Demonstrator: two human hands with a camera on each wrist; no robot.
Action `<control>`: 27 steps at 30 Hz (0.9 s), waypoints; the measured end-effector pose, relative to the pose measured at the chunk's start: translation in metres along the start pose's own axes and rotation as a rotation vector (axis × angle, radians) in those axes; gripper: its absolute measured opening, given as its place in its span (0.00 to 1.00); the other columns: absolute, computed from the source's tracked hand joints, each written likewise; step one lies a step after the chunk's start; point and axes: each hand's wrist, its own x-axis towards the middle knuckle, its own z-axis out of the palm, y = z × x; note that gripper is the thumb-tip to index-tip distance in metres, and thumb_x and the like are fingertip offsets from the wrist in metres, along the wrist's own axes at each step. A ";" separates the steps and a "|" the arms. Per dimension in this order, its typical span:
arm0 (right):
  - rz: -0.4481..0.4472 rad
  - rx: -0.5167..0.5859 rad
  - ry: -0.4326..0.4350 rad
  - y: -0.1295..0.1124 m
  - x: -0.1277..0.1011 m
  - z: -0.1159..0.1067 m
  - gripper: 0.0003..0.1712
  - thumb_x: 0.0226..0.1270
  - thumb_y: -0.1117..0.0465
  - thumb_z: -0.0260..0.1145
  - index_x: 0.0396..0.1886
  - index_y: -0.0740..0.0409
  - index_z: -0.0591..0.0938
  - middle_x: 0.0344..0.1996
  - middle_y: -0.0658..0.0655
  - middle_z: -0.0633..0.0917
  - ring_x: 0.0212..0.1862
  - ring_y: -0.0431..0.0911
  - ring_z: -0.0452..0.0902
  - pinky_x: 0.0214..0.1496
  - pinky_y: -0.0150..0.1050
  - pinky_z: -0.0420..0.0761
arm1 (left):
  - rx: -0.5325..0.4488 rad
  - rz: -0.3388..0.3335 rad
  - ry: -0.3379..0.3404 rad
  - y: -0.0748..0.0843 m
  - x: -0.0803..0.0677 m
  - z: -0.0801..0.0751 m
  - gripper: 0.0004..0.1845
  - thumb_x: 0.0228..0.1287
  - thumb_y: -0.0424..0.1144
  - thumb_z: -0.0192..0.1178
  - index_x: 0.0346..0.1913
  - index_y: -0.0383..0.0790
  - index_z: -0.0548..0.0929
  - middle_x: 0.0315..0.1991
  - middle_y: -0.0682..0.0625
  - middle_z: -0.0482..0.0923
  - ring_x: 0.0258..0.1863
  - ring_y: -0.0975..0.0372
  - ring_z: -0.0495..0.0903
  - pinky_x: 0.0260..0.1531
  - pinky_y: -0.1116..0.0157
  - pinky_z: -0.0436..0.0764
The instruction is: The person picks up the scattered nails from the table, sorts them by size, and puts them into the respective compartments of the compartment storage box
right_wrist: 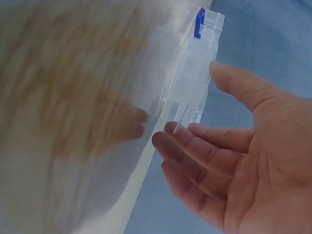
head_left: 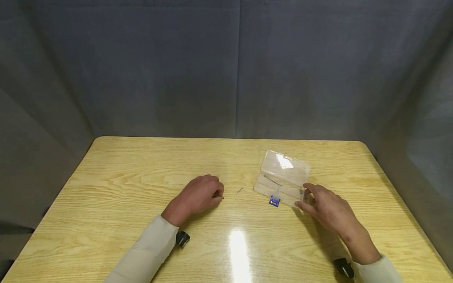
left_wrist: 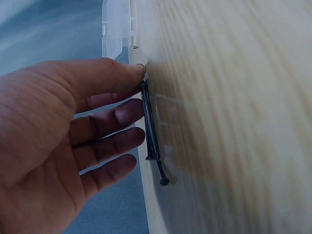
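Note:
My left hand [head_left: 199,194] rests on the wooden table [head_left: 124,177] with its fingers curled. In the left wrist view the thumb and fingertips of that hand [left_wrist: 58,136] pinch a thin dark pin [left_wrist: 150,126] that lies flat on the wood; its tip shows at my fingertips [head_left: 221,197]. My right hand [head_left: 327,206] lies relaxed at the right end of an open clear plastic box [head_left: 283,177]. In the right wrist view its fingers [right_wrist: 195,146] touch the box's edge [right_wrist: 195,73], thumb held apart. The box has a blue latch [head_left: 274,201] [right_wrist: 199,22].
A small dark piece [head_left: 239,190] lies loose on the table between my hands, also visible past my thumb [left_wrist: 135,47]. Another thin dark pin [head_left: 272,180] lies inside the box. Grey cloth walls close in the table on three sides.

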 end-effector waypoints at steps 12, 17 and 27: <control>0.000 0.003 0.009 -0.002 -0.001 0.000 0.37 0.67 0.48 0.74 0.64 0.70 0.77 0.55 0.70 0.83 0.53 0.66 0.81 0.43 0.63 0.81 | 0.007 -0.021 -0.018 0.003 0.004 0.000 0.15 0.68 0.31 0.62 0.24 0.51 0.75 0.25 0.59 0.68 0.26 0.64 0.67 0.34 0.62 0.69; 0.000 -0.001 0.005 -0.001 0.000 0.000 0.37 0.67 0.47 0.74 0.64 0.70 0.76 0.55 0.71 0.82 0.54 0.67 0.81 0.42 0.64 0.80 | 0.035 -0.023 -0.018 0.004 0.006 0.000 0.17 0.70 0.32 0.61 0.23 0.51 0.73 0.23 0.59 0.67 0.25 0.64 0.65 0.34 0.61 0.66; 0.005 0.008 -0.004 -0.001 0.000 -0.001 0.38 0.68 0.47 0.73 0.65 0.70 0.76 0.57 0.72 0.82 0.55 0.68 0.80 0.45 0.65 0.80 | 0.057 0.017 0.012 0.006 0.008 0.003 0.15 0.72 0.32 0.57 0.25 0.50 0.73 0.23 0.58 0.68 0.25 0.63 0.67 0.33 0.61 0.69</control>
